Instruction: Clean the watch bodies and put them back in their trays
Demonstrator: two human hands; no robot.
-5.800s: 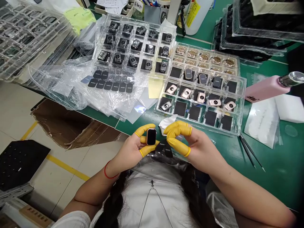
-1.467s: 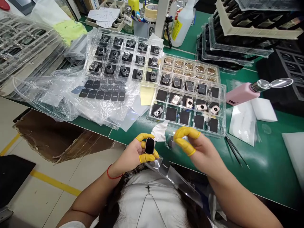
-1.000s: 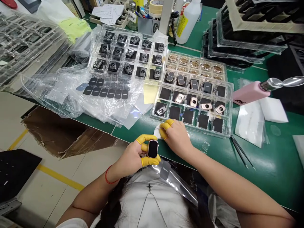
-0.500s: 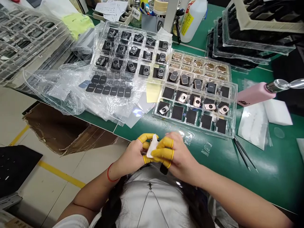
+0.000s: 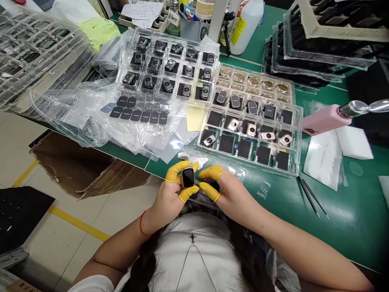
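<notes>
Yellow finger cots cover fingertips on both hands. My left hand (image 5: 173, 192) holds a smartwatch (image 5: 188, 177) by its edges, the dark screen facing up at me. Just to its right, my right hand (image 5: 226, 188) has thumb and forefinger apart, with nothing between them. A crumpled white cloth (image 5: 194, 160) lies on the bench edge behind the watch. Past my hands, a clear plastic tray (image 5: 199, 148) has black-lined cells; some hold pink or silver watch bodies, others dark rounded plates.
Farther back, a clear tray (image 5: 216, 61) carries dark watches. Loose black labels (image 5: 140, 115) lie on plastic film at left. To the right are black tweezers (image 5: 309, 196), a pink pump bottle (image 5: 326, 120) and stacked trays (image 5: 322, 61). An opened cardboard box (image 5: 75, 166) sits below the bench.
The white cloth has left my fingers and now lies on the bench. My right hand has come away from the watch, whose screen is now visible in my left hand.
</notes>
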